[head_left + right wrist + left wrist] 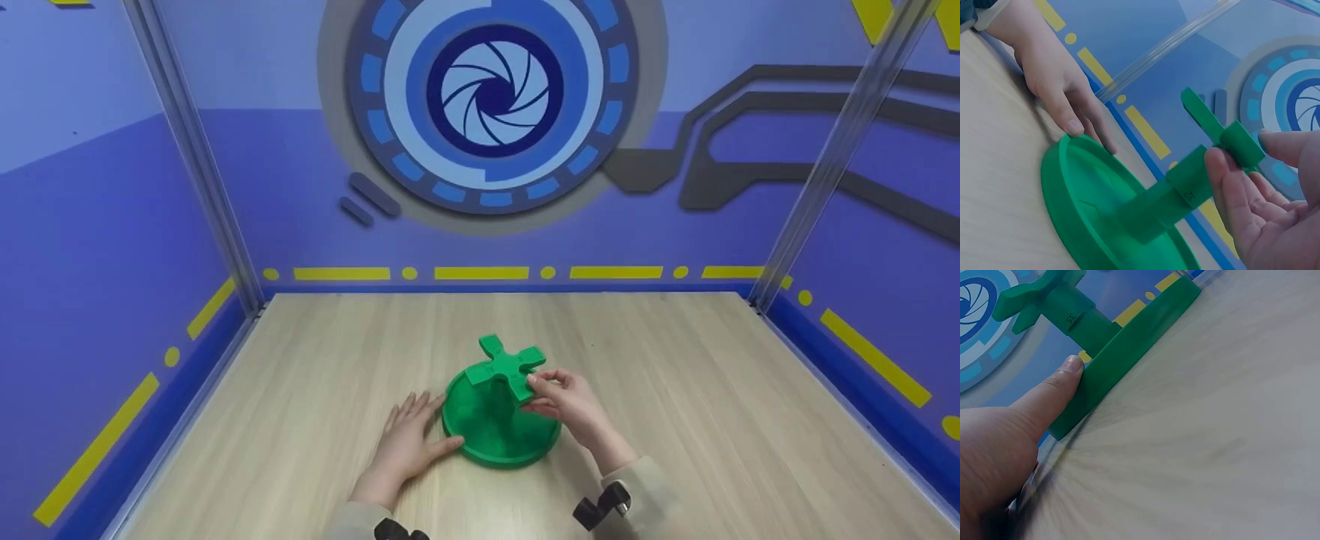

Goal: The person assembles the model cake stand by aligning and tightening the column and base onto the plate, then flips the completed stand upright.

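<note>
The right hand [574,405] pinches the green cross [504,364] above the dish [501,459] on the tabletop [712,420], maybe fitting it, so the left hand [407,444], straight fingers touching the dish, should next hold it steady.

The place looks like a small booth [862,240], shown by blue panels [270,187] with a lens emblem [495,90] and yellow dashes [481,273], metal corner posts [193,150] and a wood-grain worktop [262,390] between the walls.

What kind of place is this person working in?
Probably a purpose-built booth: decorated blue and purple walls stand on three sides of a wood-grain table, with metal-looking posts at the two far corners.
</note>
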Action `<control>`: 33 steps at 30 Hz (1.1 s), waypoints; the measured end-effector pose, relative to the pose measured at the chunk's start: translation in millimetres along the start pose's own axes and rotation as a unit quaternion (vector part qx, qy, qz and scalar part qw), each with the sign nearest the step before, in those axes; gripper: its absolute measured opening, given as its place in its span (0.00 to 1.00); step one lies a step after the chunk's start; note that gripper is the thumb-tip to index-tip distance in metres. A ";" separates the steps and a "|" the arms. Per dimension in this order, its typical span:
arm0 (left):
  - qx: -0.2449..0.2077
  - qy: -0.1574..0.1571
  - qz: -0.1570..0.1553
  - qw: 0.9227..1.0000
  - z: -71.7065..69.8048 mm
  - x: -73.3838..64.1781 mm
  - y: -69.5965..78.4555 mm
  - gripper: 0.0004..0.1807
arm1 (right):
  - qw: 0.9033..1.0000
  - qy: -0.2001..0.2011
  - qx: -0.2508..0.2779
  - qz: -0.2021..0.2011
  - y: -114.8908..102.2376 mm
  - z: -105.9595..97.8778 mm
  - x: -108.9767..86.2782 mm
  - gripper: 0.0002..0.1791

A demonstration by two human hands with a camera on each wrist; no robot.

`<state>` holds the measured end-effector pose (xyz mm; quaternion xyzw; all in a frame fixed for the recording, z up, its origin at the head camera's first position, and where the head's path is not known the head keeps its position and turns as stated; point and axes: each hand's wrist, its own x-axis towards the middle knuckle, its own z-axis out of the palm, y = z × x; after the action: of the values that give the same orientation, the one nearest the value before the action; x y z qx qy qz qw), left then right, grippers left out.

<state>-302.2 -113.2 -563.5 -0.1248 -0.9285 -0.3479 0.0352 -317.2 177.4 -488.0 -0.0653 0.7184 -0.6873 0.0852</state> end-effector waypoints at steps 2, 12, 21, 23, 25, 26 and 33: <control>-0.002 -0.002 -0.002 1.000 -0.3 -0.4 0.1 0.50 | 1.000 0.015 -0.016 0.005 -0.3 -5.1 2.0 0.24; 0.003 -0.001 0.001 1.000 0.6 -0.1 -1.1 0.50 | 0.998 0.037 -0.049 -0.034 2.4 -26.8 23.3 0.29; 0.000 0.001 0.002 1.000 1.1 0.6 -1.5 0.50 | 0.990 -0.052 -0.066 -0.116 7.7 -36.0 39.1 0.31; 0.000 0.000 0.001 1.000 0.9 0.7 -1.3 0.50 | 0.989 -0.056 -0.062 -0.121 8.3 -36.9 39.5 0.30; 0.000 0.000 0.001 1.000 1.1 0.4 -1.6 0.50 | 0.989 -0.054 -0.060 -0.125 8.6 -37.6 39.3 0.30; 0.001 0.000 0.000 1.000 1.0 0.2 -1.6 0.50 | 0.989 -0.051 -0.060 -0.126 8.7 -37.8 38.9 0.29; 0.004 -0.002 -0.001 1.000 0.6 -0.8 -0.5 0.50 | 0.989 -0.039 -0.061 -0.126 9.8 -40.6 35.4 0.28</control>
<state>-301.5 -113.4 -564.5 -0.1242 -0.9300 -0.3443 0.0333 -360.1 210.0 -497.3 -0.1873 0.7409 -0.6446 0.0214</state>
